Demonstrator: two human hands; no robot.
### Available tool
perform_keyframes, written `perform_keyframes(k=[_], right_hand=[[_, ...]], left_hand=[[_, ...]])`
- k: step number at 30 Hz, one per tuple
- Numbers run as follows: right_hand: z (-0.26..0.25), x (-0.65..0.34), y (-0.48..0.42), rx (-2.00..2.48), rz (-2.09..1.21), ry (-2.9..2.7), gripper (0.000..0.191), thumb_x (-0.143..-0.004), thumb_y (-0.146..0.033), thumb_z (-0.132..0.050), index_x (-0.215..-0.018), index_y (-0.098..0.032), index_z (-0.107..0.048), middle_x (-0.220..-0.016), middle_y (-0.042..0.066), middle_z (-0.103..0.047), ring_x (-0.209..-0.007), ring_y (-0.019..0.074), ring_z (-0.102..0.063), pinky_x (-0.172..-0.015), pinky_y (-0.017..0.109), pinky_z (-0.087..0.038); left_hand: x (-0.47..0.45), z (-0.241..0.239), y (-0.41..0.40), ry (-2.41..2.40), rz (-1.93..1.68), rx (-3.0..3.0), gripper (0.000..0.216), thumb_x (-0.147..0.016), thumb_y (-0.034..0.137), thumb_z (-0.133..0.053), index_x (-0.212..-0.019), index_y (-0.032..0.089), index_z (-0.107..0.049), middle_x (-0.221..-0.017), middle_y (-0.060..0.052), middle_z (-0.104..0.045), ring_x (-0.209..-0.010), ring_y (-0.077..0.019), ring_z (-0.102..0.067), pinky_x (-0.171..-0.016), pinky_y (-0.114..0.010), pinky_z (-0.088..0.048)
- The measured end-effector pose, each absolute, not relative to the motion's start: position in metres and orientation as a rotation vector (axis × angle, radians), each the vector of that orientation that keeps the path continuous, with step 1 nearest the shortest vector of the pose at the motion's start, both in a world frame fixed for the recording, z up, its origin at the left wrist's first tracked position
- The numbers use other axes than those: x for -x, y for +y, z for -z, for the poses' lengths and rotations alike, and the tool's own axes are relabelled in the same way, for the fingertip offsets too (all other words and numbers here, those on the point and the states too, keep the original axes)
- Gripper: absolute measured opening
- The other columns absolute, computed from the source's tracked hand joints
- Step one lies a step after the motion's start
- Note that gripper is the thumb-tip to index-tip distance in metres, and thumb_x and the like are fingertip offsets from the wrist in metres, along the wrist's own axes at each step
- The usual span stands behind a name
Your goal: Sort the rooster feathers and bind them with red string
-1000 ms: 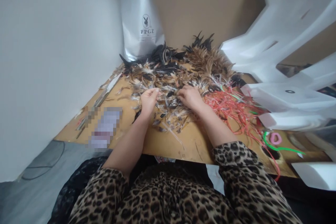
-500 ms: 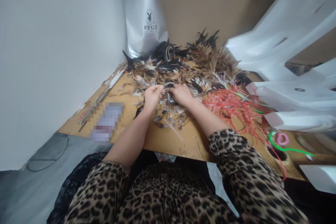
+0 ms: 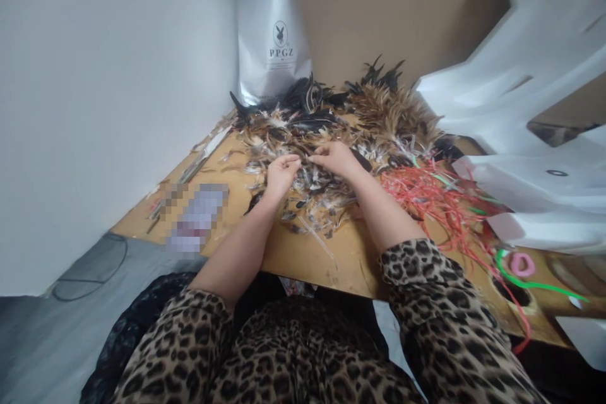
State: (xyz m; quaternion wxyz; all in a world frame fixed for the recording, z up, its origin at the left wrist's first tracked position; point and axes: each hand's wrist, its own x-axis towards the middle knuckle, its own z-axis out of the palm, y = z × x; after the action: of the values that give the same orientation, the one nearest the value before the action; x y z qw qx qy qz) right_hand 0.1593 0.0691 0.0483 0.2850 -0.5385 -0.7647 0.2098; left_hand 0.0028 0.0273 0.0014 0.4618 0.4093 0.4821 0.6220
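My left hand (image 3: 283,175) is closed in a pinch, thumb against fingertips, over the near part of a heap of loose feathers (image 3: 315,178). Facing it, a small gap away, my right hand (image 3: 335,159) also pinches, its fingertips pointing left. Whatever lies between the fingertips of either hand is too small to make out. Brown, black and whitish feathers spread beneath and behind both hands. Nearer to me, a thin clear strip (image 3: 318,240) rests on the wooden table (image 3: 293,262).
Tangled red strips (image 3: 430,196) lie to the right, near a pink ring (image 3: 522,264) and a green strip (image 3: 534,289). A silver bag (image 3: 274,31) stands behind the feathers. White foam pieces (image 3: 530,76) rise at right. A blurred-out flat item (image 3: 199,218) lies left.
The view has shifted slightly, so the table appears farther right. My right hand has lifted off the feathers into a clearer pinch, and the dark feathers between the hands are no longer covered.
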Motion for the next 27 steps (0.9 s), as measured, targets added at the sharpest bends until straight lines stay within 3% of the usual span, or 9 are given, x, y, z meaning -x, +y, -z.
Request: perform_keyframes(k=[4,8,13,20,27], right_hand=[[-0.039,-0.175,0.068,1.337,-0.665,-1.806,0.027,-0.066,-0.039,-0.063,-0.076,-0.014,-0.069,-0.058,0.0,-0.062,-0.051,0.0108,-0.049,-0.056,0.025,-0.038],[-0.046,-0.183,0.061,1.319,-0.521,-1.747,0.021,-0.067,-0.032,-0.06,-0.073,-0.014,-0.069,-0.062,0.001,-0.063,-0.055,0.0111,-0.05,-0.058,0.025,-0.039],[-0.052,-0.174,0.053,1.269,-0.606,-1.867,0.021,-0.069,-0.032,-0.059,-0.071,-0.014,-0.07,-0.062,0.001,-0.064,-0.056,0.0111,-0.05,-0.058,0.024,-0.039],[-0.031,-0.16,0.054,1.491,-0.526,-2.116,0.012,-0.065,-0.024,-0.058,-0.063,-0.016,-0.067,-0.062,0.002,-0.065,-0.058,0.012,-0.053,-0.058,0.022,-0.037],[-0.039,-0.166,0.055,1.352,-0.981,-1.68,0.01,-0.063,-0.025,-0.062,-0.064,-0.015,-0.061,-0.044,-0.004,-0.053,-0.041,0.007,-0.042,-0.045,0.019,-0.033]], left_hand=[[0.002,0.001,0.031,1.261,-1.571,-0.937,0.018,-0.064,0.02,-0.067,-0.081,0.014,-0.064,-0.057,0.002,-0.056,-0.047,-0.0059,-0.044,-0.048,-0.02,-0.037],[0.005,-0.002,0.031,1.292,-1.633,-0.934,0.014,-0.067,0.021,-0.065,-0.079,0.014,-0.064,-0.06,0.001,-0.057,-0.048,-0.0065,-0.044,-0.049,-0.021,-0.036],[0.0,-0.012,0.024,1.247,-1.815,-1.111,0.015,-0.067,0.026,-0.067,-0.076,0.014,-0.064,-0.067,-0.002,-0.061,-0.06,-0.0095,-0.051,-0.059,-0.022,-0.04],[-0.003,0.005,0.028,1.278,-1.448,-1.258,0.017,-0.063,0.023,-0.068,-0.074,0.011,-0.068,-0.062,-0.002,-0.061,-0.053,-0.008,-0.048,-0.055,-0.021,-0.037],[-0.001,0.004,0.029,1.268,-1.533,-1.185,0.019,-0.063,0.027,-0.068,-0.075,0.012,-0.068,-0.063,-0.001,-0.062,-0.055,-0.0081,-0.048,-0.055,-0.021,-0.037]])
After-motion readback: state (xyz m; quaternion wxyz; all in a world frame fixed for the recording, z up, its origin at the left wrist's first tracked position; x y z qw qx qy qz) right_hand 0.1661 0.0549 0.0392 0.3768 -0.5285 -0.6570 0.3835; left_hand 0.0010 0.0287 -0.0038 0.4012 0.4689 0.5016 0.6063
